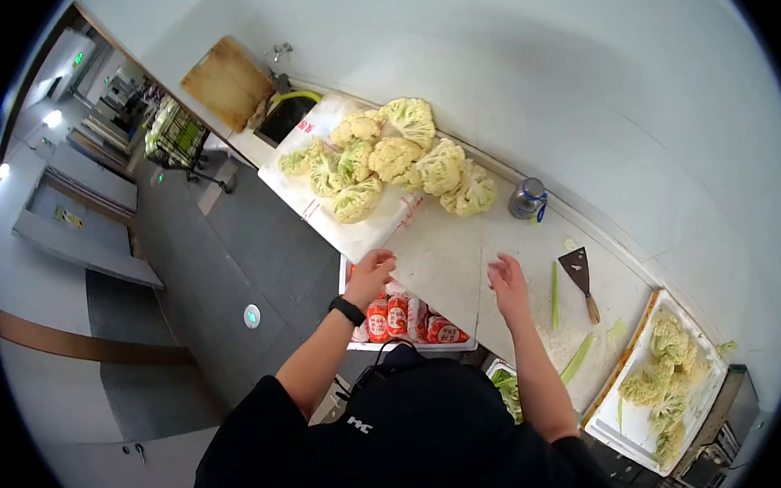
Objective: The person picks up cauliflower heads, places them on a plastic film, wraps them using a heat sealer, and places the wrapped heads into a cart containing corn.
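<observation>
While my left hand (369, 279) and right hand (509, 291) are loosely spread, both stop short of the cauliflowers (395, 159). Left looks nearer.

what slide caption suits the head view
Left hand and right hand apart at a worktop, cauliflower heads clustered beyond them, scraper lying to the right.

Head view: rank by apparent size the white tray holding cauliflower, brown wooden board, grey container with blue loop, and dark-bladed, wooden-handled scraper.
1. White tray holding cauliflower
2. Brown wooden board
Not ranked: grey container and scraper look alike overall; the scraper is longer, the container broader.
</observation>
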A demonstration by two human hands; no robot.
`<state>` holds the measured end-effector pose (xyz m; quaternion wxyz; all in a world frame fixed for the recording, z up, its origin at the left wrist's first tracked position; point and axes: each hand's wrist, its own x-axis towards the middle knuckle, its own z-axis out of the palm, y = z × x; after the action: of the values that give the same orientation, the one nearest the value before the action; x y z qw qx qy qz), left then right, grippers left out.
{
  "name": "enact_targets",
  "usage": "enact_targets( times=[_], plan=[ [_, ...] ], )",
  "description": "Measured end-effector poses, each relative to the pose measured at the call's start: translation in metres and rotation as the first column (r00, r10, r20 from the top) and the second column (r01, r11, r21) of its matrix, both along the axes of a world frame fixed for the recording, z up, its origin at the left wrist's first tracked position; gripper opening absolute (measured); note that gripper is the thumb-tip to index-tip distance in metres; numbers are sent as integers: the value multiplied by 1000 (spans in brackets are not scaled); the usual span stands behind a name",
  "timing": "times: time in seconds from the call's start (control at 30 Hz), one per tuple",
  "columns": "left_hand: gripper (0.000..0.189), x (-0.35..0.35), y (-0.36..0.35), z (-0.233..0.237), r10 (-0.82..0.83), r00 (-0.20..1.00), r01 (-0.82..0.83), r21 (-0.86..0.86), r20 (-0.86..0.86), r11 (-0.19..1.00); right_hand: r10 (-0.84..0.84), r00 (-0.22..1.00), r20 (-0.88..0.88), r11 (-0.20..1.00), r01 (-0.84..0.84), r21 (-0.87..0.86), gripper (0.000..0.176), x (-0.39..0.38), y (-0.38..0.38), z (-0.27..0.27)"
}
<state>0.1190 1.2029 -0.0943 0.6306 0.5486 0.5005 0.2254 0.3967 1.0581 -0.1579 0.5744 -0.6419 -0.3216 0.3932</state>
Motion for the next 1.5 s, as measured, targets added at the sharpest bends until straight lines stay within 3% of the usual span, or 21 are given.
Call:
enact_targets(
  times=[0.07,0.13,0.17,0.23,0.27,0.33,0.4,0.47,0.53,0.57,0.63,0.73,0.8,0.83,0.9,0.97,1.0,1.03,1.13,1.4,1.5],
  plan=[
    [27,-45,4,-29,99,990,-91,-79,96,993,-88,896,-435,992,38,-121,57,-11,48,7],
    [25,-74,-2,-5,189,975,-172,-143,113,975,-355,564,-746,933,164,-320,61,-5,115,-31],
    [24,-90,0,-16,234,965,-214,-161,120,963,-365,569,-737,929,175,-325,61,-2,141,-40],
    [24,-119,3,-21,264,959,-237,-221,101,946,-480,351,-804,861,368,-352,69,1,180,-50],
    [24,-129,4,-17,278,957,-252,-244,80,937,-490,352,-797,854,377,-359,69,5,192,-51],
    [24,-146,11,-17,240,969,-220,-254,52,942,-245,329,-912,882,466,-68,69,8,208,-54],
    [25,-157,23,-24,206,978,-191,-271,27,944,-306,405,-862,902,414,-125,67,19,215,-55],
    [25,-156,42,-33,-39,999,38,-158,-5,987,-357,477,-803,910,370,-185,65,16,218,-59],
    [27,-135,68,-32,-141,990,140,-108,0,984,-442,594,-672,882,425,-204,71,13,214,-59],
    [30,-121,79,-34,-205,978,206,56,-20,977,-462,589,-663,871,443,-212,71,7,211,-59],
    [36,-83,105,-18,-308,943,332,320,-124,887,-711,583,-393,695,665,-274,78,-22,211,-46],
    [43,-8,148,12,-358,897,438,634,-260,637,-771,562,-298,635,713,-299,84,-41,206,-47],
    [54,46,174,3,-318,881,470,721,-350,509,-798,545,-256,602,743,-292,81,-45,201,-45],
    [54,71,183,0,-331,876,478,722,-350,501,-786,518,-339,612,730,-304,77,-44,199,-43],
    [72,112,192,-4,-249,740,670,654,-625,351,-771,476,-423,617,723,-312,73,-34,195,-47],
    [77,137,190,-2,-261,645,763,581,-718,285,-588,450,-673,783,525,-333,61,-13,190,-65],
    [83,147,189,-3,-260,540,840,492,-801,229,-593,435,-678,775,536,-334,61,-11,190,-64],
    [87,154,188,-13,-196,525,849,494,-828,187,-569,465,-678,788,545,-287,58,-12,191,-64],
    [95,164,185,-21,-141,406,900,368,-903,236,-518,473,-713,797,569,-202,59,-14,193,-66],
    [97,166,185,-36,-115,332,933,308,-936,188,-503,421,-755,830,479,-286,58,0,156,-61],
    [87,165,187,-48,-42,396,914,389,-917,114,-474,386,-791,837,475,-270,55,-7,117,-54]
  ],
)
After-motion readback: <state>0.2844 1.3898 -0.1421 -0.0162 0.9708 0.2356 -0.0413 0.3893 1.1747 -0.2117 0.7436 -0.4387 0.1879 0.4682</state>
